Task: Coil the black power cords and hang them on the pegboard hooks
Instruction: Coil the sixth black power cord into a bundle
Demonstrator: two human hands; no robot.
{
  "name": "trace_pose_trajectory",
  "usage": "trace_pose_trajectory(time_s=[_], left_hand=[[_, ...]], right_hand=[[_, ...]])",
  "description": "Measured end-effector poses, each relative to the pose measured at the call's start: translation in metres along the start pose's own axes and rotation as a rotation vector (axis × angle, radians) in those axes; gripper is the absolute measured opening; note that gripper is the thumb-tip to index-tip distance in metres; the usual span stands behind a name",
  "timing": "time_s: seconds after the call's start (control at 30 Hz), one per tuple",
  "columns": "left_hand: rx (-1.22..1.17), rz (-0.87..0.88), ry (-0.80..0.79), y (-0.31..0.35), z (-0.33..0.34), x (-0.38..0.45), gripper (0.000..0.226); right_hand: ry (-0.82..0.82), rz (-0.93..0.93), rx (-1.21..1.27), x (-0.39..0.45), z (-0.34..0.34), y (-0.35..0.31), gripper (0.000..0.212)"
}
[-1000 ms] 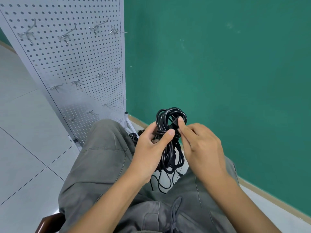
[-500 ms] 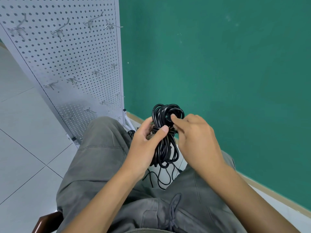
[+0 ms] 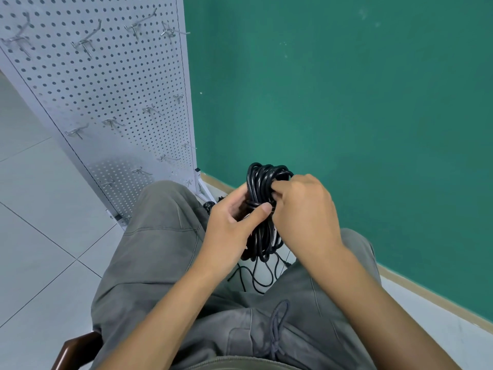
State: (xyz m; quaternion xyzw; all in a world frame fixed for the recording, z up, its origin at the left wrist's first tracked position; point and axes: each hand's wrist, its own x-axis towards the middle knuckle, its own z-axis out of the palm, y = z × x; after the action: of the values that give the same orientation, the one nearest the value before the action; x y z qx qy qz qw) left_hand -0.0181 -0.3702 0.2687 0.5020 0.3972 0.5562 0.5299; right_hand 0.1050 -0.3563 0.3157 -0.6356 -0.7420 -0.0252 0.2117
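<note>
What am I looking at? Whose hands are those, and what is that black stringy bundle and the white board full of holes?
The camera sits on a person's head and looks down, so you see their own arms and grey trousers. They are sitting. The left hand grips a black power cord wound into a bundle, and the right hand pinches its top loops. A few loose strands hang down between the knees. The white pegboard on the left has metal hooks sticking out; all the ones in view are bare. Behind is a green wall.
</note>
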Motion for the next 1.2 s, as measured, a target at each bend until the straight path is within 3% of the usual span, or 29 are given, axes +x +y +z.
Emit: trace_pose_trajectory(time_s=[0.1, 0.13, 0.23, 0.33, 0.47, 0.6, 0.8, 0.87, 1.03, 1.2], left_hand=[[-0.021, -0.085, 0.029, -0.003, -0.005, 0.003, 0.028], [-0.042, -0.122, 0.027, -0.004, -0.006, 0.004, 0.032], [-0.099, -0.190, 0.007, -0.004, -0.011, 0.007, 0.039], [-0.064, -0.176, -0.028, -0.002, -0.016, 0.009, 0.033], [-0.018, -0.159, -0.052, 0.003, -0.024, 0.012, 0.027], [-0.017, -0.147, -0.101, 0.007, -0.033, 0.016, 0.030], [0.056, -0.112, -0.142, 0.018, -0.036, 0.026, 0.023], [0.066, -0.111, -0.138, 0.019, -0.037, 0.030, 0.017], [0.071, -0.115, -0.188, 0.017, -0.034, 0.038, 0.023], [0.041, -0.129, -0.234, 0.017, -0.025, 0.046, 0.024]], right_hand=[[-0.024, -0.054, 0.134, 0.001, 0.006, 0.011, 0.010], [-0.021, -0.001, 0.255, 0.001, 0.005, 0.015, 0.004], [-0.059, 0.308, 0.689, 0.002, -0.005, 0.022, 0.014], [-0.062, 0.370, 0.838, -0.004, -0.004, 0.026, 0.012], [-0.044, 0.229, 0.723, -0.013, -0.002, 0.026, 0.011], [-0.090, 0.034, 0.561, -0.016, -0.004, 0.032, 0.026], [0.124, -0.022, 0.475, -0.014, -0.003, 0.031, 0.028], [0.138, 0.001, 0.520, -0.009, -0.006, 0.033, 0.030], [-0.011, 0.150, 0.695, 0.003, -0.006, 0.046, 0.041], [-0.039, 0.216, 1.045, 0.007, -0.006, 0.053, 0.030]])
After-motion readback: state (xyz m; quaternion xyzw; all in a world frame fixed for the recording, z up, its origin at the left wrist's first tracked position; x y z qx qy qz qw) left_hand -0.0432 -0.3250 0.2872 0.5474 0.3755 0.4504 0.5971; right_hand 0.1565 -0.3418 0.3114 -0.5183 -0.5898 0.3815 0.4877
